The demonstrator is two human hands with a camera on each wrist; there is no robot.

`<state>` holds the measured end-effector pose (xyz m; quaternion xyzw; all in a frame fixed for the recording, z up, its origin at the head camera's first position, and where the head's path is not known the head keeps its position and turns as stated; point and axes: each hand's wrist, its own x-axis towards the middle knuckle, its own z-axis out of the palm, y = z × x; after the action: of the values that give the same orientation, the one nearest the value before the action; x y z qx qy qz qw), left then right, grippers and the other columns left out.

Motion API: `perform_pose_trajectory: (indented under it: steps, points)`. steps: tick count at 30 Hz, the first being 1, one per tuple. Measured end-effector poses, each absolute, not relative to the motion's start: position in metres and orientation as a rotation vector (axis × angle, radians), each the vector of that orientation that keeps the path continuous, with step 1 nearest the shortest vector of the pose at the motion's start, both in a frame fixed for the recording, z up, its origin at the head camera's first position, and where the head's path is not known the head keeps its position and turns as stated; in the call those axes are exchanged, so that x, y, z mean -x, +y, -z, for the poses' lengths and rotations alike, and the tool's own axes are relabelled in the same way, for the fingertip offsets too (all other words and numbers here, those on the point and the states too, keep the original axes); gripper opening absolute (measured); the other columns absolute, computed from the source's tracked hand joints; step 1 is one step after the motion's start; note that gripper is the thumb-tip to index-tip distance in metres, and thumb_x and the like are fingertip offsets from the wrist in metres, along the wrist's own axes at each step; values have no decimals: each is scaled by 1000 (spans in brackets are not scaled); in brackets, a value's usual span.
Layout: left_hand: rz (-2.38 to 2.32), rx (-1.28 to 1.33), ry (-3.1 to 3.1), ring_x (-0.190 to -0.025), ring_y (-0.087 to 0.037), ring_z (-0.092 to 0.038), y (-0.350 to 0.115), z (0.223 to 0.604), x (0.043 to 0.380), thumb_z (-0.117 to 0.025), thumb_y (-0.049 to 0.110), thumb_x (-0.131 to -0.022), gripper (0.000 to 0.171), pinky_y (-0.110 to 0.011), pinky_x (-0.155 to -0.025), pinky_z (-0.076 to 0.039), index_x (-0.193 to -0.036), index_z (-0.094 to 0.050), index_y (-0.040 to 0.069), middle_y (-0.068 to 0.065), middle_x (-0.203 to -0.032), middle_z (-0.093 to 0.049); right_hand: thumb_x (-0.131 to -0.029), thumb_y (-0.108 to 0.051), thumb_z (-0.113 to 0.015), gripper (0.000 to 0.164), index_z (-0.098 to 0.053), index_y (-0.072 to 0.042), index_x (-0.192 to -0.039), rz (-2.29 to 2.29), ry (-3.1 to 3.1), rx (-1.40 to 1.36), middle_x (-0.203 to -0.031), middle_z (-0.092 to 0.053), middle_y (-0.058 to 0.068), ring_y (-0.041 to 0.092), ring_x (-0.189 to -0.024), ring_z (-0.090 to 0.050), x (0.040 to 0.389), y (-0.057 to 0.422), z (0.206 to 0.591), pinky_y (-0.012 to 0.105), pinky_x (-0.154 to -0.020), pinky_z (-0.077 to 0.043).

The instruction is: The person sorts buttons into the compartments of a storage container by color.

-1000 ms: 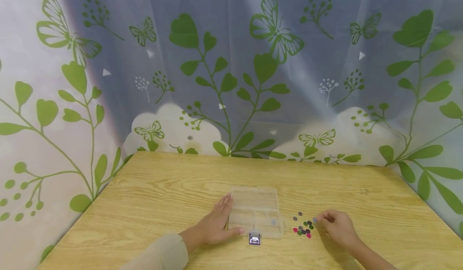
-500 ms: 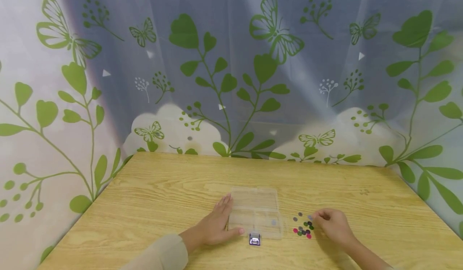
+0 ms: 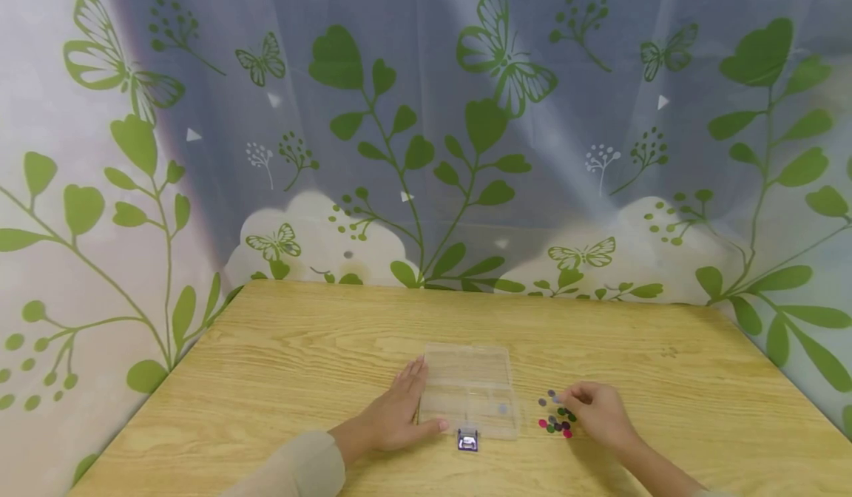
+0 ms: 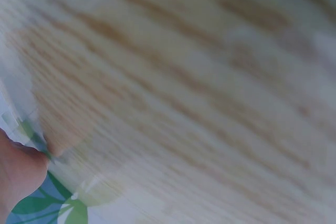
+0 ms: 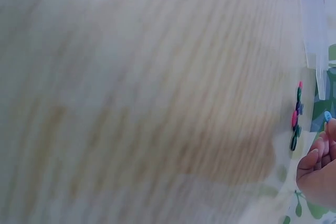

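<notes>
Leftward of the right hand (image 3: 600,414), past loose buttons (image 3: 558,427) near its fingertips, lies the open clear box (image 3: 466,367), each half's long side running sideways. That hand pinches a light-blue button (image 5: 328,116); the left hand (image 3: 399,417), nearer the box, rests at its left edge, thumb spread. No writing is readable.

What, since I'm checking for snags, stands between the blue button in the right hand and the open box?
Only low things: loose buttons lie on the table between the right hand and the box. Nothing tall visibly blocks the blue button.
</notes>
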<state>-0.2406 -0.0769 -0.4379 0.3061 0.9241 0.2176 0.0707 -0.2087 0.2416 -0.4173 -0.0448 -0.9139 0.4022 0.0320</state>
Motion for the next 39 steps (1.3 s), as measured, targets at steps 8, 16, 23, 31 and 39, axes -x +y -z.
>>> perform_pose_trajectory:
  steps: [8,16,23,31,39]
  points:
    - [-662,-927,2779,-144,-34,-7,-77,438,240,-42,58,-91,91,-47,-118,-14,-146,-9,-7,-23,-154,-5,-87,-12,-62,15,-68,1,-83,-1307,-2785,155,-78,-67,4,10,-68,-49,209,228,416,21,-60,-41]
    - [-659,-929,2773,-144,-34,-7,-77,436,240,-42,59,-91,92,-47,-118,-13,-146,-9,-7,-23,-154,-4,-87,-15,-63,17,-67,1,-86,-1397,-2761,152,-69,-61,3,7,-50,-38,211,216,412,18,-45,-35]
    - [-650,-922,2782,-144,-33,-7,-77,437,240,-41,60,-90,92,-47,-118,-14,-146,-9,-6,-23,-154,-5,-86,-10,-63,14,-68,3,-84,-1475,-2696,119,-63,-57,1,6,-50,-39,217,205,414,17,-46,-33]
    - [-655,-910,2790,-144,-34,-7,-77,440,241,-41,61,-90,93,-46,-118,-14,-146,-9,-6,-22,-154,-5,-87,-11,-62,15,-67,3,-84,-1542,-2680,83,-61,-49,-3,5,-45,-32,221,192,415,16,-43,-28]
    - [-652,-915,2784,-144,-34,-7,-77,440,241,-40,62,-89,94,-47,-118,-13,-146,-8,-5,-22,-155,-4,-85,-4,-61,11,-68,3,-80,-1554,-2648,75,-70,-65,5,8,-53,-46,224,178,417,17,-45,-37]
